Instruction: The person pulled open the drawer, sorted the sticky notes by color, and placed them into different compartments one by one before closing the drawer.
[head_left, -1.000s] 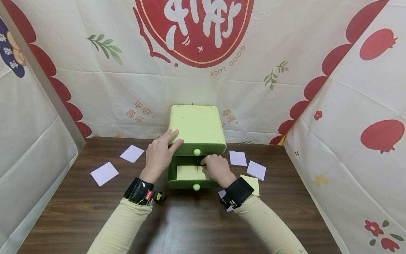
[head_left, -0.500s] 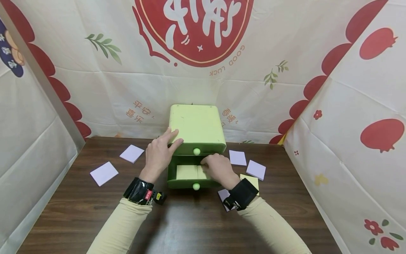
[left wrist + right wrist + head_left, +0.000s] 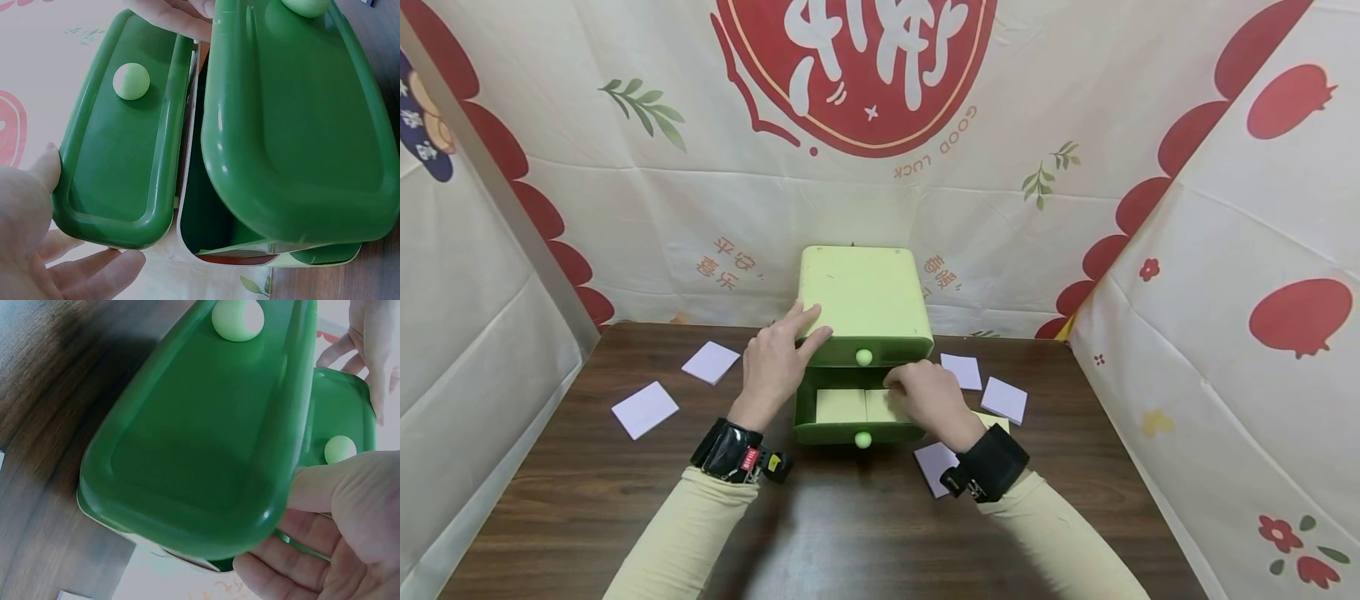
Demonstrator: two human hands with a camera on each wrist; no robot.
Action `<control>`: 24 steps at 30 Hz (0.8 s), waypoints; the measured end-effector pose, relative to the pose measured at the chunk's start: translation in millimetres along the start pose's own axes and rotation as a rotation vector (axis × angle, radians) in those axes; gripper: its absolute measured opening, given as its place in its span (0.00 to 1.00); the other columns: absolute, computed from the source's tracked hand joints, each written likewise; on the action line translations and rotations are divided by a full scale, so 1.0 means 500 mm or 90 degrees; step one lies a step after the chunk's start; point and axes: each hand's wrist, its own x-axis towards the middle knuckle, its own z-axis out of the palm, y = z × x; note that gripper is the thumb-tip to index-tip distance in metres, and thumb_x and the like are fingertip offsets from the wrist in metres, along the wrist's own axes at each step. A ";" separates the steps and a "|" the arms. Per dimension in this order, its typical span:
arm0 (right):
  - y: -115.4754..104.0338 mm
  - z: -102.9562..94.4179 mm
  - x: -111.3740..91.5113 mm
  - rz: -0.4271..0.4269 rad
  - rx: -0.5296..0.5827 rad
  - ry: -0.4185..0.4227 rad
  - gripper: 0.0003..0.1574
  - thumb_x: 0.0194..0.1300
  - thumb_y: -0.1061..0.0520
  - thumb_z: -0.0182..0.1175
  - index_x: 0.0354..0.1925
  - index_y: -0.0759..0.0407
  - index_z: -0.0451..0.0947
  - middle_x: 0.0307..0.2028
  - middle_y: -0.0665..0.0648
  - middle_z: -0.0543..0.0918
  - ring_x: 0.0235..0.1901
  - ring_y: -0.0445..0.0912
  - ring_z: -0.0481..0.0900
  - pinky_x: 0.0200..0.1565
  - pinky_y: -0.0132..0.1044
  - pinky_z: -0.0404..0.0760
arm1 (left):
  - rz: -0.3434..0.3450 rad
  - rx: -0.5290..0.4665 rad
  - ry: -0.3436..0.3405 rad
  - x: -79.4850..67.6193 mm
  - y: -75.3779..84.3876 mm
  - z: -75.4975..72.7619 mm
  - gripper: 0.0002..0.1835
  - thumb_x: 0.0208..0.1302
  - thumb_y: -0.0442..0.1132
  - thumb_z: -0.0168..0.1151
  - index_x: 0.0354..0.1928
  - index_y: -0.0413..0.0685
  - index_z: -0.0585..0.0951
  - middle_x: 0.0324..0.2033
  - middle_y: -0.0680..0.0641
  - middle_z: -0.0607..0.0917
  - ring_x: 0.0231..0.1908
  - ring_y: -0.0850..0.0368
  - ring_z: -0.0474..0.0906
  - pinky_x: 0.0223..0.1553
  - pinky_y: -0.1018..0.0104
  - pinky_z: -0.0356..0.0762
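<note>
A light green two-drawer desktop cabinet point(image 3: 865, 292) stands against the backdrop, its top drawer in place and its lower drawer point(image 3: 823, 434) pulled out. Two pale yellow square note pads lie side by side in that drawer, a left pad point(image 3: 840, 406) and a right pad point(image 3: 882, 407). My left hand point(image 3: 771, 367) rests on the cabinet's upper left edge, fingers spread and fairly straight. Over the lower drawer's right end, my right hand point(image 3: 931, 398) has loosely bent fingers and partly covers the right pad. In the right wrist view its thumb point(image 3: 310, 489) overlaps the drawer's rim.
On the brown wood table point(image 3: 850, 533), a lilac pad point(image 3: 644, 410) and another lilac pad point(image 3: 711, 362) lie left of the cabinet. Several more lie to the right, including a lilac pad point(image 3: 934, 468) and a yellow pad point(image 3: 997, 422) partly behind my right wrist. A printed cloth point(image 3: 647, 217) encloses the table.
My right hand has shifted right along the drawer, uncovering more of the right yellow pad and of the lilac pad near my wrist. The left hand stays on the cabinet.
</note>
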 end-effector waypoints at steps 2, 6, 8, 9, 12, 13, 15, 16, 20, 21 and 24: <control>0.002 -0.005 -0.004 0.001 0.001 0.000 0.07 0.59 0.57 0.68 0.38 0.48 0.88 0.34 0.47 0.89 0.34 0.47 0.85 0.31 0.45 0.80 | -0.002 0.000 0.000 0.000 0.000 0.000 0.27 0.66 0.64 0.55 0.64 0.65 0.76 0.66 0.49 0.74 0.39 0.38 0.84 0.24 0.58 0.71; 0.008 -0.015 -0.014 0.002 0.002 0.001 0.06 0.61 0.57 0.67 0.38 0.49 0.87 0.34 0.48 0.88 0.32 0.47 0.85 0.31 0.43 0.79 | -0.004 0.001 -0.002 0.000 0.000 0.000 0.27 0.66 0.65 0.54 0.64 0.66 0.76 0.66 0.50 0.73 0.44 0.37 0.83 0.25 0.59 0.72; 0.013 -0.020 -0.019 0.003 -0.001 0.006 0.06 0.62 0.57 0.66 0.39 0.49 0.87 0.34 0.48 0.88 0.32 0.46 0.84 0.31 0.42 0.79 | -0.003 0.001 -0.004 0.000 0.000 0.001 0.27 0.66 0.65 0.54 0.64 0.66 0.76 0.67 0.50 0.73 0.35 0.39 0.83 0.22 0.61 0.69; 0.016 -0.023 -0.022 0.005 -0.004 0.009 0.07 0.62 0.57 0.66 0.39 0.49 0.87 0.34 0.48 0.88 0.33 0.46 0.85 0.31 0.42 0.79 | -0.002 0.002 -0.003 0.000 0.000 0.001 0.27 0.66 0.64 0.54 0.64 0.66 0.75 0.67 0.50 0.73 0.32 0.41 0.83 0.21 0.62 0.67; 0.026 -0.028 -0.029 0.009 -0.007 0.021 0.07 0.62 0.57 0.66 0.40 0.49 0.87 0.35 0.48 0.89 0.33 0.47 0.85 0.33 0.42 0.79 | 0.000 0.002 -0.001 -0.001 -0.001 0.002 0.27 0.66 0.64 0.54 0.64 0.66 0.75 0.67 0.50 0.73 0.24 0.45 0.78 0.19 0.64 0.64; 0.029 -0.030 -0.031 0.011 -0.006 0.026 0.07 0.62 0.57 0.66 0.40 0.49 0.87 0.35 0.48 0.89 0.33 0.47 0.85 0.33 0.42 0.79 | 0.001 0.003 0.000 -0.001 -0.002 0.002 0.27 0.66 0.64 0.54 0.64 0.66 0.75 0.67 0.49 0.73 0.24 0.45 0.78 0.19 0.64 0.63; 0.036 -0.033 -0.036 0.015 -0.003 0.033 0.07 0.63 0.56 0.66 0.41 0.49 0.87 0.35 0.49 0.88 0.33 0.47 0.85 0.32 0.42 0.79 | 0.001 0.003 0.001 -0.001 -0.003 0.001 0.27 0.66 0.64 0.54 0.64 0.66 0.75 0.67 0.49 0.73 0.23 0.46 0.77 0.19 0.64 0.63; 0.039 -0.034 -0.038 0.017 0.000 0.036 0.07 0.63 0.56 0.66 0.41 0.50 0.87 0.35 0.49 0.88 0.33 0.47 0.85 0.32 0.41 0.79 | 0.001 0.004 0.001 -0.001 -0.003 0.001 0.27 0.66 0.64 0.54 0.64 0.66 0.75 0.67 0.49 0.73 0.23 0.46 0.77 0.19 0.64 0.62; 0.054 -0.040 -0.046 0.028 0.005 0.047 0.07 0.63 0.56 0.66 0.41 0.50 0.87 0.36 0.51 0.89 0.30 0.46 0.84 0.26 0.37 0.75 | 0.001 0.002 -0.001 -0.001 -0.003 0.001 0.27 0.66 0.64 0.54 0.64 0.65 0.75 0.67 0.49 0.73 0.24 0.46 0.78 0.19 0.64 0.63; 0.058 -0.041 -0.047 0.031 0.006 0.047 0.07 0.63 0.56 0.66 0.41 0.50 0.87 0.36 0.51 0.89 0.29 0.45 0.83 0.25 0.36 0.73 | 0.002 0.002 -0.001 -0.001 -0.003 0.001 0.27 0.66 0.64 0.54 0.64 0.65 0.75 0.67 0.49 0.73 0.24 0.45 0.78 0.19 0.64 0.63; 0.073 -0.045 -0.051 0.049 0.009 0.046 0.07 0.63 0.56 0.66 0.41 0.51 0.87 0.35 0.51 0.89 0.27 0.44 0.81 0.24 0.34 0.70 | 0.003 0.002 0.000 -0.001 -0.002 0.002 0.27 0.66 0.64 0.54 0.64 0.65 0.75 0.67 0.48 0.73 0.30 0.42 0.81 0.19 0.64 0.63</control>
